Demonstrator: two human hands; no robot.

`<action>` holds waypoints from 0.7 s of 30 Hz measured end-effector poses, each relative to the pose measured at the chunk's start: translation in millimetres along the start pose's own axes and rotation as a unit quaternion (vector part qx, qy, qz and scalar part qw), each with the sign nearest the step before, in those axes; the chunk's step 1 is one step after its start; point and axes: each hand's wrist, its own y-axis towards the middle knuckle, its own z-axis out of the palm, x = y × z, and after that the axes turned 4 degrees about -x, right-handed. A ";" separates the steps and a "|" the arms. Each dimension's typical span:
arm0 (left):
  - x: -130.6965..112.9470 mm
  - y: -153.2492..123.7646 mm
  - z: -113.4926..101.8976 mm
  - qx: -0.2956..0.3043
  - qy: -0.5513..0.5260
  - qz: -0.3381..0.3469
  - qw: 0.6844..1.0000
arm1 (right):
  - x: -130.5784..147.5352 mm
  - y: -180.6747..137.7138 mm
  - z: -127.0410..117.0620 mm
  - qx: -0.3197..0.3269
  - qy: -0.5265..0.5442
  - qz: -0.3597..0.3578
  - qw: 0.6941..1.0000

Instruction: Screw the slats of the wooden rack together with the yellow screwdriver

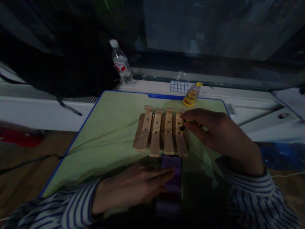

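Observation:
A wooden slatted rack point(157, 132) with several drilled slats lies on a green mat point(107, 133). My right hand point(219, 133) is closed on a small yellow-and-black screwdriver point(184, 125), its tip at the rightmost slat. My left hand point(135, 186) lies flat with fingers stretched out, resting on a purple phone point(172, 178) near the mat's front edge. Both sleeves are striped.
A water bottle point(121, 63) stands behind the mat on a white ledge point(152, 86). A yellow-capped clear case of bits point(192, 93) lies tilted at the mat's far edge beside a blue grid card point(178, 86). Wooden floor shows at left; a black bag point(62, 57) sits at back left.

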 end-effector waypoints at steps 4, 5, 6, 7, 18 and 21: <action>10.2 -5.1 11.7 0.016 -0.054 -0.013 0.998 | 0.4 -0.4 -0.3 -0.001 -0.008 -0.004 1.000; 11.3 -5.3 13.1 0.014 -0.063 -0.015 0.998 | 0.5 -0.5 -0.3 -0.002 -0.011 -0.005 1.000; 12.0 -5.3 14.1 0.015 -0.068 -0.017 0.997 | 0.6 -0.7 -0.3 -0.001 -0.013 -0.005 1.000; 12.6 -5.0 15.1 0.019 -0.069 -0.018 0.997 | 0.7 -0.8 -0.4 0.000 -0.014 -0.005 1.000; 15.5 -3.8 23.6 0.002 0.011 -0.017 1.000 | 1.0 0.0 -1.0 0.002 -0.020 -0.008 1.000; 3.1 -2.5 6.4 -0.016 0.009 -0.006 1.000 | 1.0 0.1 -0.5 0.000 -0.023 -0.009 1.000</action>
